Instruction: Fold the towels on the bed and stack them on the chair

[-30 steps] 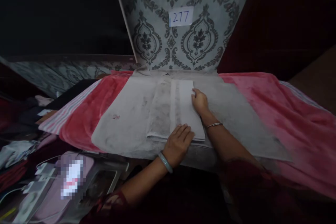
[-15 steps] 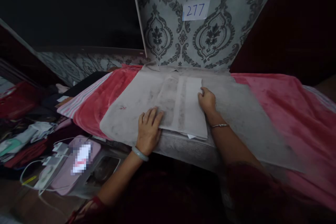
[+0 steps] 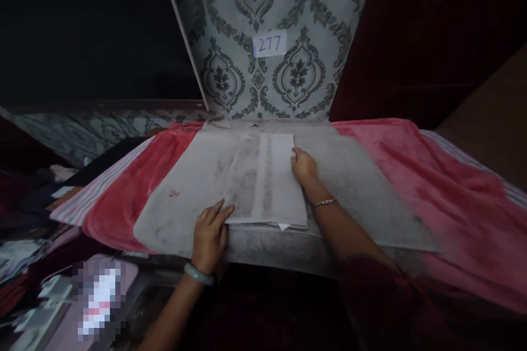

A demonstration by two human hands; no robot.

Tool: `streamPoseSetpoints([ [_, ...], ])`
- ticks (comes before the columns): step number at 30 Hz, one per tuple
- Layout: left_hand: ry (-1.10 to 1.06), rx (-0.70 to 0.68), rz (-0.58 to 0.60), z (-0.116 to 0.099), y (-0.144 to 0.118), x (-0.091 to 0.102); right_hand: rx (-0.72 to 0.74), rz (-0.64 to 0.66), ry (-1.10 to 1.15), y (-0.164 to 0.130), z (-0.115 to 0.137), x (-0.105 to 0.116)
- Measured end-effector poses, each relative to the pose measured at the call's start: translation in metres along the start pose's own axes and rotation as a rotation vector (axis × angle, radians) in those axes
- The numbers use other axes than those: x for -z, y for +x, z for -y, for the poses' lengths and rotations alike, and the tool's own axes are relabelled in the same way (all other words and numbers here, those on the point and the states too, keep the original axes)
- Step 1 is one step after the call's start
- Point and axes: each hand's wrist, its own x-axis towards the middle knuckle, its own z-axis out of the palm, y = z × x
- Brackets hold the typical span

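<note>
Folded cloth [image 3: 263,181], pale grey with darker smudged bands, lies in the middle of a grey pad [image 3: 362,192] spread over a pink blanket [image 3: 461,197] on the worktop. Left hand [image 3: 209,233] rests flat at the cloth's near left corner, fingers extended and together, pressing the edge down rather than gripping it; its grip is released. Right hand [image 3: 303,167] sits at the cloth's right edge further up, fingers curled onto the fold, seemingly pinning or lightly pinching it, though whether it is truly grasping cannot be told. Both forearms reach forward from below, each with a bracelet at the wrist. Patterned wallpaper [image 3: 230,27] behind bears a label [image 3: 269,43] reading 277. Clutter lies low at left.
</note>
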Motion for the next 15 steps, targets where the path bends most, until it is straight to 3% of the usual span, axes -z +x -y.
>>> streamPoseSetpoints([
  [4, 0.162, -0.082, 0.105, -0.015, 0.021, 0.01, 0.004, -0.011, 0.0, 0.002, 0.001, 0.002],
  [8, 0.206, -0.239, 0.218, -0.022, 0.037, 0.003, 0.027, -0.004, -0.002, 0.003, 0.002, 0.002],
  [12, 0.162, -0.218, 0.313, -0.02, 0.036, -0.003, 0.021, 0.009, -0.013, 0.003, 0.002, -0.001],
  [15, 0.07, -0.202, 0.403, -0.016, 0.04, 0.012, 0.013, 0.023, -0.029, 0.003, 0.002, 0.001],
])
